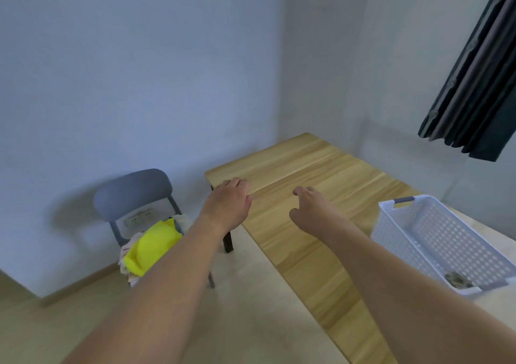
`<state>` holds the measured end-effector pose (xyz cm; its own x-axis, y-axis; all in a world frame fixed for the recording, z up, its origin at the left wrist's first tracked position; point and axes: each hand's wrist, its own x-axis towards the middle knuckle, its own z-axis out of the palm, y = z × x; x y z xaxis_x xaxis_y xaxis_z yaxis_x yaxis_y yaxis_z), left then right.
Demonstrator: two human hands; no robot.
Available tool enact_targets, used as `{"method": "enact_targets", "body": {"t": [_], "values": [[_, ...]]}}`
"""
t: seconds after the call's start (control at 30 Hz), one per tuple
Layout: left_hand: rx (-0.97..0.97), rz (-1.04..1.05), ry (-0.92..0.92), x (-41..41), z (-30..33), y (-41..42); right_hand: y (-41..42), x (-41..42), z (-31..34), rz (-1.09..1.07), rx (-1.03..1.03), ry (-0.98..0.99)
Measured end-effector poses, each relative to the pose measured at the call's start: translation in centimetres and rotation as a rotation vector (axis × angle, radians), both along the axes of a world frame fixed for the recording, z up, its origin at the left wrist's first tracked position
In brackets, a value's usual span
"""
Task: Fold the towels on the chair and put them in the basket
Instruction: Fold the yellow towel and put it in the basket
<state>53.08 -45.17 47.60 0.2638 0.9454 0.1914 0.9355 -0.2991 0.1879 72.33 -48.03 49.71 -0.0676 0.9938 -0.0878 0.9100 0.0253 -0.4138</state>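
On the seat of the grey chair (131,193), against the wall at the left, the towels (152,247) lie in a loose heap: a bright yellow one on top, paler ones bunched beneath and spilling over the front edge. Both hands hang in the air holding nothing, the left hand (230,203) near the far left corner of the wooden table (321,173) with fingers loosely curled, the right hand (310,206) over the table's middle, thumb and fingers apart. The white basket (418,221) sits at the table's right edge (something small and dark lies in its near corner, too blurred to name).

The towels should be light, soft and limp, so they will sag and drag their neighbours along; pinching the yellow one at a corner or along a hem looks the best way to lift it free. The tabletop left of the basket offers broad bare room for folding, and the floor between chair and table is open.
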Motion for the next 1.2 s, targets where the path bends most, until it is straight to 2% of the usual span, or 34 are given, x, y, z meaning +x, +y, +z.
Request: {"method": "enact_targets", "body": {"t": [0.3, 0.47, 0.6, 0.77, 1.0, 1.2], "values": [[-0.068, 0.009, -0.022, -20.3, -1.2, 6.5, 5.2, -19.8, -0.3, -0.053, -0.016, 0.057], [-0.124, 0.080, -0.070, -29.7, -2.1, 9.9, 8.9, -26.8, -0.7, -0.069, -0.040, 0.076], [-0.133, 0.136, -0.133, -36.1, -3.6, 12.1, 12.8, -33.1, -2.5, -0.025, -0.063, 0.099], [-0.208, 0.118, -0.120, -44.0, -6.3, 17.4, 17.4, -41.6, -6.1, -0.012, -0.139, 0.143], [-0.368, 0.003, -0.086, -52.2, -8.8, 26.3, 22.3, -49.4, -8.9, -0.182, -0.249, 0.197], [-0.431, -0.077, -0.080, -54.1, -12.0, 31.4, 26.3, -51.5, -12.5, -0.243, -0.290, 0.197]]}}
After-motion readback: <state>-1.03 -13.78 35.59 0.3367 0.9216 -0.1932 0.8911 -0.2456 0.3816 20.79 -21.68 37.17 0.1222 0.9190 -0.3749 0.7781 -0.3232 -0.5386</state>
